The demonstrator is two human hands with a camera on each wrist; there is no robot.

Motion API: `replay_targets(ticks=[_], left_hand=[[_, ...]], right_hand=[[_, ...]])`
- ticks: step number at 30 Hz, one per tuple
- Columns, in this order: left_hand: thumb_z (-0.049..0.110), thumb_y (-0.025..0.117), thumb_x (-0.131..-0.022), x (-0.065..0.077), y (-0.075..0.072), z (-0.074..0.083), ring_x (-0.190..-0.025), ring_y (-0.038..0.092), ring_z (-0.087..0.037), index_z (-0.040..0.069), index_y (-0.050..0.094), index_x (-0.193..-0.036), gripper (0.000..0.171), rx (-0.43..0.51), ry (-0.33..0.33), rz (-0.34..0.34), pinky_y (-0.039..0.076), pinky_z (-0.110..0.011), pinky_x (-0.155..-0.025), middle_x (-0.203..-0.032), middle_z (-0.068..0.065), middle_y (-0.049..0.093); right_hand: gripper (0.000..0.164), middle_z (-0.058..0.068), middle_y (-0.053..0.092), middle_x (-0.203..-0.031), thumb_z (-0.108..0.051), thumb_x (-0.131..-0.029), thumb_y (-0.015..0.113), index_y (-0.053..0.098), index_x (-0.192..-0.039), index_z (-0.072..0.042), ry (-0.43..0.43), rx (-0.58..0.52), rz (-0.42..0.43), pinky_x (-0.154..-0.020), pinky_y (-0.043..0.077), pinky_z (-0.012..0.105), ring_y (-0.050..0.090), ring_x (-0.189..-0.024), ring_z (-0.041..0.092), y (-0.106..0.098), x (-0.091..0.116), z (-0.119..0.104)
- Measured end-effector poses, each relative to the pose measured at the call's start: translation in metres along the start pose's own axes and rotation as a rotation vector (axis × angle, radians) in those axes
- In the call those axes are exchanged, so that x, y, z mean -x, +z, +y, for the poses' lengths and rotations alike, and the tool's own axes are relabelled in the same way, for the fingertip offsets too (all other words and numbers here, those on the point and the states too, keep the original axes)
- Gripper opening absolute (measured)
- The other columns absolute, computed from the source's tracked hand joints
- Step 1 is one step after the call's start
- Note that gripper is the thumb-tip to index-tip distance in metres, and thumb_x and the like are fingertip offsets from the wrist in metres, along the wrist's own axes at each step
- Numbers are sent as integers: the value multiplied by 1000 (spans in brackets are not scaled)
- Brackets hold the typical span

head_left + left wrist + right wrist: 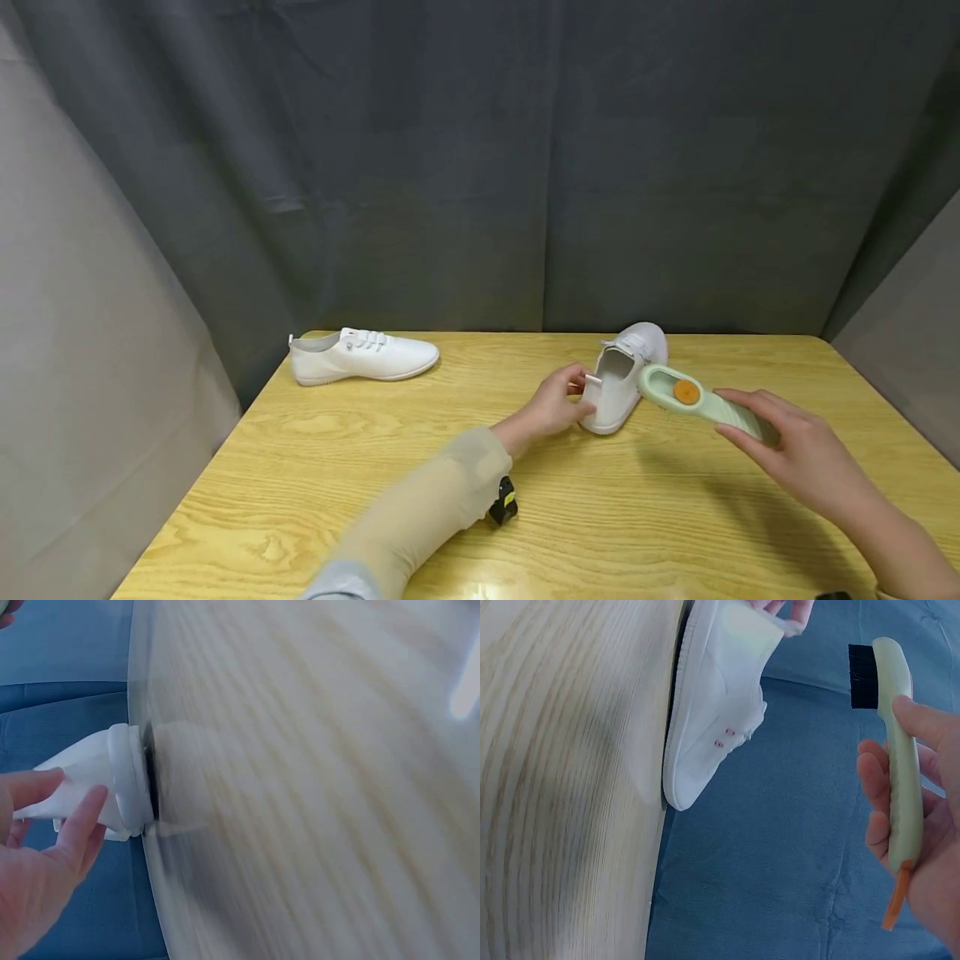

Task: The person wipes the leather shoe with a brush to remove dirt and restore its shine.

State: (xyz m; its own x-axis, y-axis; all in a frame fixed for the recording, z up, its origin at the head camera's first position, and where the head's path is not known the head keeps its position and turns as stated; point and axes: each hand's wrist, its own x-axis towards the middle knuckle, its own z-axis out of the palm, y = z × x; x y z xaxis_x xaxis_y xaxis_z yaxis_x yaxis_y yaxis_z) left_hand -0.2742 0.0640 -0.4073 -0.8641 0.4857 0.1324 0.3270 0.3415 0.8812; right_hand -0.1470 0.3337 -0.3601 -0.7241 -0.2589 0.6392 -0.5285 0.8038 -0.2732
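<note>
A white lace-up shoe (618,396) rests on the table, its toe pointing to the back. At its heel, my left hand (552,403) pinches the collar between thumb and fingers. The left wrist view shows those fingers on the white heel (94,761). My right hand (806,450) grips the pale green handle of a shoe brush (723,410), held above the table to the right of the shoe. An orange round button sits on the brush head. Black bristles (863,677) and an orange strap (897,896) show in the right wrist view.
A second white shoe (367,357) lies at the table's back left, toe to the right. The wood-grain table (300,492) ends at a dark curtain (420,167) behind. Pale grey panels (97,333) stand on both sides.
</note>
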Motion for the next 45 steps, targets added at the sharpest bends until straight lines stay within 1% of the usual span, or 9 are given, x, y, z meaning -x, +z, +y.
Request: replay_targets(ticks=[4,6,11,18,25,30,34,42,45], left_hand=[[-12,67,-84,-3,5,-1,-111,59,-25,1,57,-116,36,91,12,-25,49,-33,-91,-109,-9,59],[-12,66,-85,-2,3,-3,-114,58,-26,0,57,-120,39,137,19,-51,48,-32,-92,-114,-11,58],[-9,66,-87,8,-10,-10,-118,55,-30,0,56,-126,41,165,77,-98,47,-32,-94,-125,-15,56],[-7,66,-89,32,-46,-18,-119,53,-34,0,56,-125,38,88,132,-127,45,-28,-96,-127,-12,56],[-5,63,-91,62,-95,-34,-117,53,-42,-3,55,-125,35,9,114,-127,44,-41,-98,-129,-22,54],[-3,67,-89,81,-135,-50,-116,54,-43,-2,56,-124,36,-95,111,-37,42,-50,-98,-126,-21,56],[-1,69,-88,95,-168,-61,-116,53,-42,-2,56,-124,38,-167,77,68,45,-51,-94,-127,-20,56],[2,71,-87,117,-237,-85,-120,49,-40,-3,57,-123,39,-266,-3,351,43,-55,-95,-128,-22,55],[5,70,-88,124,-260,-92,-124,45,-40,-2,55,-126,42,-289,-67,471,41,-55,-95,-132,-23,51]], right_hand=[[49,0,65,-96,-3,-71,84,67,-116,-8,-4,-18,-5,-60,38,14,50,-75,2,2,1,-1],[48,0,65,-96,-4,-72,84,67,-116,-8,2,-21,-11,-61,37,14,50,-76,2,2,2,-1],[48,1,65,-98,-5,-71,84,67,-115,-10,12,-11,-13,-65,37,12,52,-81,0,5,4,0],[49,-6,63,-96,-3,-70,84,67,-115,-11,-4,-44,-15,-62,37,15,49,-76,2,10,2,-3],[50,-6,63,-96,-3,-70,84,67,-116,-11,-11,-47,-47,-62,37,15,49,-75,3,15,1,-5],[47,-5,64,-97,-6,-74,83,66,-118,-11,10,-44,-93,-59,38,19,49,-74,3,17,-1,-8],[46,-5,64,-96,-8,-75,83,66,-118,-11,23,-31,-121,-58,40,23,48,-73,3,17,-2,-9],[43,-3,65,-98,-8,-76,82,67,-116,-12,10,-38,-116,-60,38,18,50,-74,3,18,-5,-8],[42,-4,65,-97,-9,-77,81,66,-116,-12,9,-43,-124,-58,39,19,49,-73,3,18,-6,-7]])
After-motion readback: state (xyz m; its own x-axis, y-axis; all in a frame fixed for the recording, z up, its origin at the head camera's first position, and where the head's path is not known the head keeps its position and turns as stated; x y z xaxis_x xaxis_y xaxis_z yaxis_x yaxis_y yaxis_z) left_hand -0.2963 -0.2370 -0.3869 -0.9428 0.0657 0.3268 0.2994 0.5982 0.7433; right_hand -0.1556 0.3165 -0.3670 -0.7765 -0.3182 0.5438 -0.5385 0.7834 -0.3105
